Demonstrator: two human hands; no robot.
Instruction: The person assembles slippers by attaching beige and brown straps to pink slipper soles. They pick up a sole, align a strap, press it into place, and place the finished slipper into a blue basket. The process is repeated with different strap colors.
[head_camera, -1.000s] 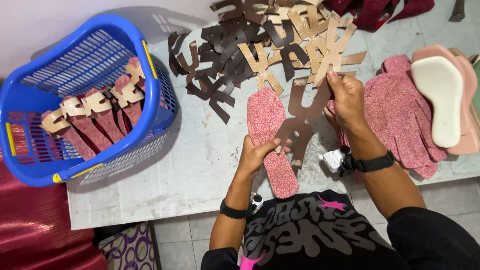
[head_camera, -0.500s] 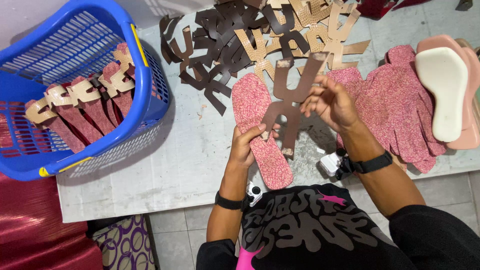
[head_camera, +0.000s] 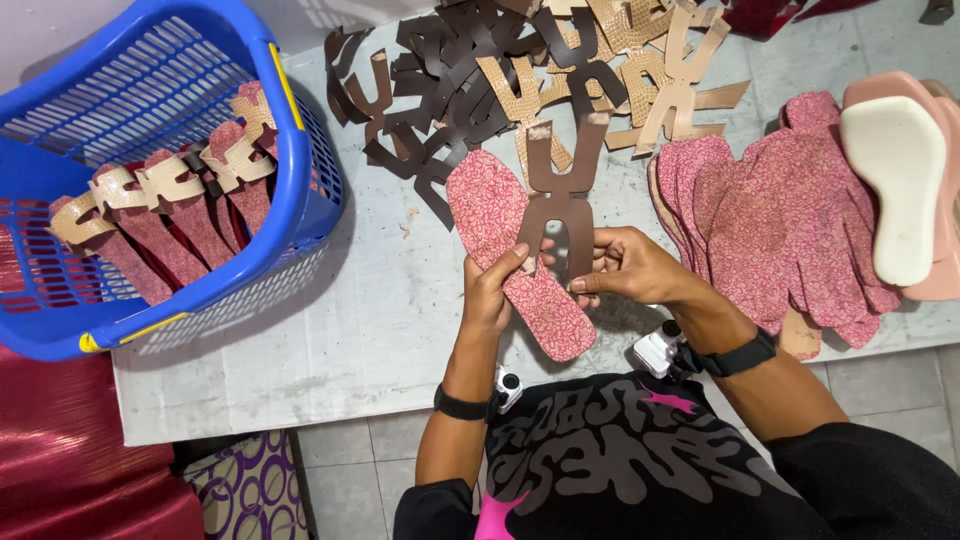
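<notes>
black printed shirt (head_camera: 610, 450) | black wristbands (head_camera: 460, 405) | small white wrist devices, perhaps cameras (head_camera: 658, 350)

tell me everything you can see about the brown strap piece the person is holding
The brown strap piece is a flat, dark brown cut-out that looks like thin leather or faux leather, roughly H- or X-shaped with two arms pointing up and two legs down around a slot. It is held just above the grey table, its left side overlapping the pink patterned insole. The right hand pinches its lower end, and the left hand, which grips the insole, has its thumb at the piece's lower left edge.
</notes>
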